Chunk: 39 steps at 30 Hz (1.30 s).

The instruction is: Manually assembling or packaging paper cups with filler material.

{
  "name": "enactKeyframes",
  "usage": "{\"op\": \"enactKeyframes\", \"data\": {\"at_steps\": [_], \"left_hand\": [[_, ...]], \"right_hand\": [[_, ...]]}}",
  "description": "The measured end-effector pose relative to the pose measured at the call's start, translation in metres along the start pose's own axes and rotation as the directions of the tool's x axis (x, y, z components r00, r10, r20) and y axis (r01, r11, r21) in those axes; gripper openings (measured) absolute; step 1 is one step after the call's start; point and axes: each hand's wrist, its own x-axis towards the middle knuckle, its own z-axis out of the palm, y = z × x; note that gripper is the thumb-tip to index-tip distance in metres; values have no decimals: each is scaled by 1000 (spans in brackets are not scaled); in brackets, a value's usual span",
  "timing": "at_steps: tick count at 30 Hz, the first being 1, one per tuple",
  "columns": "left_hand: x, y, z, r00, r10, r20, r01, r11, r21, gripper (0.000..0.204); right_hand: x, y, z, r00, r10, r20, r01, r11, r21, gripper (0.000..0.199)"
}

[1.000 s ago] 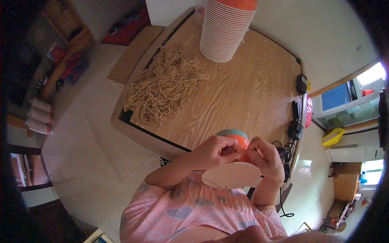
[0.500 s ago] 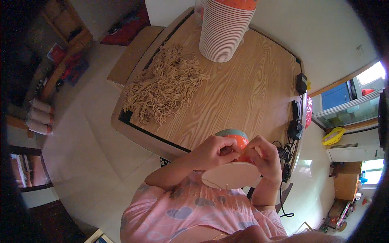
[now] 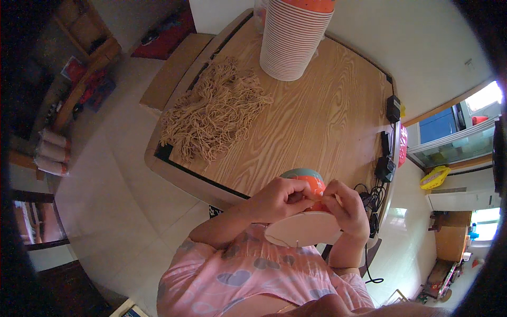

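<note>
Close to my body, at the table's near edge, is a paper cup (image 3: 313,185) with an orange and teal print. Its pale round end (image 3: 303,230) tilts toward me, with a thin cord running along its edge and a short stub at the near rim. My left hand (image 3: 288,199) is closed in a pinch against the cup's printed side. From the other side my right hand (image 3: 346,208) pinches too, its fingertips almost meeting the left ones. Between them is a thin bit of tan cord, mostly hidden by the fingers.
A tangled heap of tan cord (image 3: 216,108) lies on the left of the wood-grain table (image 3: 317,121). Toward the back stands a tall stack of paper cups (image 3: 293,42). Black power adapters (image 3: 385,168) and bundled cables (image 3: 374,198) line the right edge.
My right hand has shifted slightly right, its fingertips a little farther from the left ones. The cup's pale end has tipped a touch; the left hand stays nearly still.
</note>
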Motion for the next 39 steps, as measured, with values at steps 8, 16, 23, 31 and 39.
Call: {"op": "enactKeyframes", "data": {"at_steps": [8, 16, 23, 31, 39], "left_hand": [[4, -18, -5, 998, -35, -60, 22, 979, -201, 22], [10, -22, -27, 929, 248, 275, -252, 967, -21, 13], [9, -15, -26, 903, 385, 193, -411, 903, 123, 16], [2, -5, -7, 915, 402, 32, -379, 831, 406, 21], [4, -5, -4, 937, 349, -19, -331, 903, 275, 9]], "right_hand": [[4, -1, 3, 996, 26, -90, -31, 998, -56, 8], [14, 10, -5, 999, -42, 31, 46, 988, -146, 7], [12, 10, 1, 999, -49, 22, 51, 993, -109, 7], [6, 4, 10, 995, -22, -95, 14, 997, -80, 8], [5, 0, 13, 983, -119, -139, 87, 974, -211, 9]]}}
